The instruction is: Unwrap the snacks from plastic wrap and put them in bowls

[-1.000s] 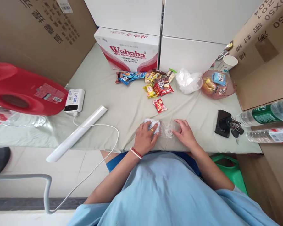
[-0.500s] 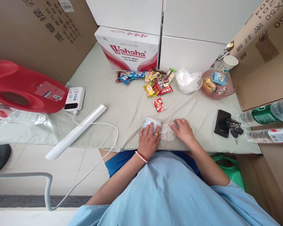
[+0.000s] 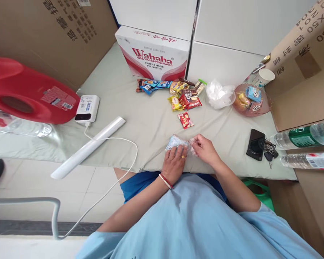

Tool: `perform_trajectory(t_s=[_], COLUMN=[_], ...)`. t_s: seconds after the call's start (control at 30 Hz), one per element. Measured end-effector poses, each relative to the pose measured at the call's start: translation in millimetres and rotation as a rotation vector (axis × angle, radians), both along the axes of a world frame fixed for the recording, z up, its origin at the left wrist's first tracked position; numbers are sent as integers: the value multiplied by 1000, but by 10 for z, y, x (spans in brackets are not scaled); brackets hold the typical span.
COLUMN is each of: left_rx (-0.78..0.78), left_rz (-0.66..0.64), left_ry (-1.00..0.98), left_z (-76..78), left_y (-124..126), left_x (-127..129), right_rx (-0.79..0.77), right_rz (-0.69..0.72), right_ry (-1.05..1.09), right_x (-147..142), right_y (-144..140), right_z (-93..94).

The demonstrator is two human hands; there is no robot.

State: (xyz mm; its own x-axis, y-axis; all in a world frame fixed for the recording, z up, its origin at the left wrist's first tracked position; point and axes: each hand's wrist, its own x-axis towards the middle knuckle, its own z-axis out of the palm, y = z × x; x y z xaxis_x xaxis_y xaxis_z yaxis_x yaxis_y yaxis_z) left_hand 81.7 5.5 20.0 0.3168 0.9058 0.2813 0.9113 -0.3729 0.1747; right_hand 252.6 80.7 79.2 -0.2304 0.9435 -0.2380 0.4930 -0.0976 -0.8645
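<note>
Fingers pinching crinkled clear plastic

Right hand point(image 3: 205, 149) fingertips are pinched on a clear bag point(image 3: 192, 147) — a soft blue packet point(image 3: 175, 142) is pressed flat by the left hand point(image 3: 175, 162).

Head view. Left hand point(image 3: 175, 163) rests flat on a pale blue snack packet point(image 3: 175, 142) near the front edge of the cloth-covered surface point(image 3: 140, 122); right hand point(image 3: 206, 150) pinches a clear plastic bag point(image 3: 192, 148) just beside it. Assorted snack packets point(image 3: 178, 94) lie toward the back edge, before a Wahaha carton point(image 3: 153, 57).
</note>
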Motion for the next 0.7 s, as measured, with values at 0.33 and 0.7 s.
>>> perform_trajectory(t_s=[0.33,0.7], left_rx=[-83,-143], left_rz=[-5,285], left_ry=[-669,-595], left_z=[137,69], left_y=[104,478], left_x=[-344,-365], right_rx=[211,121], right_rz=[121,77], right_ry=[-151,1], right_x=[-511,-511], right_y=[179,68], right_z=[-135,-160])
